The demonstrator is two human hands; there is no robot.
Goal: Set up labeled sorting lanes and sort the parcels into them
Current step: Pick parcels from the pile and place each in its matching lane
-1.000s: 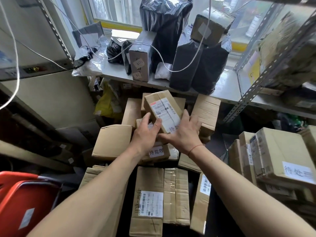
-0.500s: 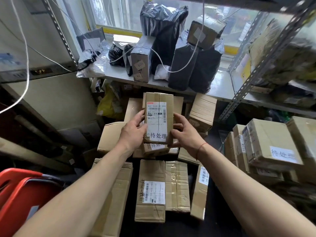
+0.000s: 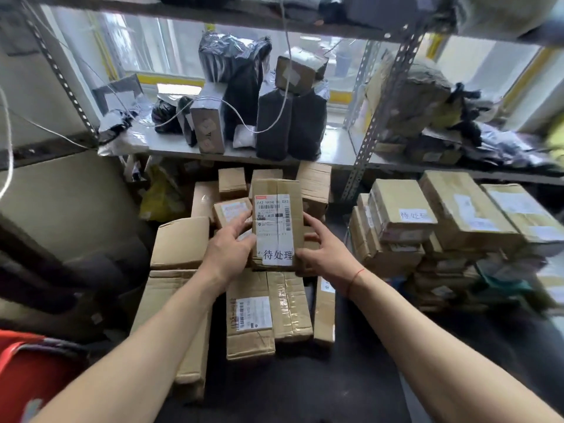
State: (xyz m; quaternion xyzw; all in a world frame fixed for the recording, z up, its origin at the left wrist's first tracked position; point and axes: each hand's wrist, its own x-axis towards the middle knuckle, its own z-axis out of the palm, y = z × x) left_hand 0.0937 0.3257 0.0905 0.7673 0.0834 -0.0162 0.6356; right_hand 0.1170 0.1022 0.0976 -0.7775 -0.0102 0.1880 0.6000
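My left hand (image 3: 229, 251) and right hand (image 3: 324, 251) clamp the labelled parcel (image 3: 277, 222) by its sides. I should lower it squarely onto the stack (image 3: 268, 315), label up.

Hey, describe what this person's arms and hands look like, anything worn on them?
Both forearms are bare, with no sleeves in view and no gloves. The right hand has a thin red string bracelet around the wrist. The left hand and its wrist carry nothing visible: no watch, ring or band.

Bare forearms; a thin red string (image 3: 356, 276) circles the right wrist.
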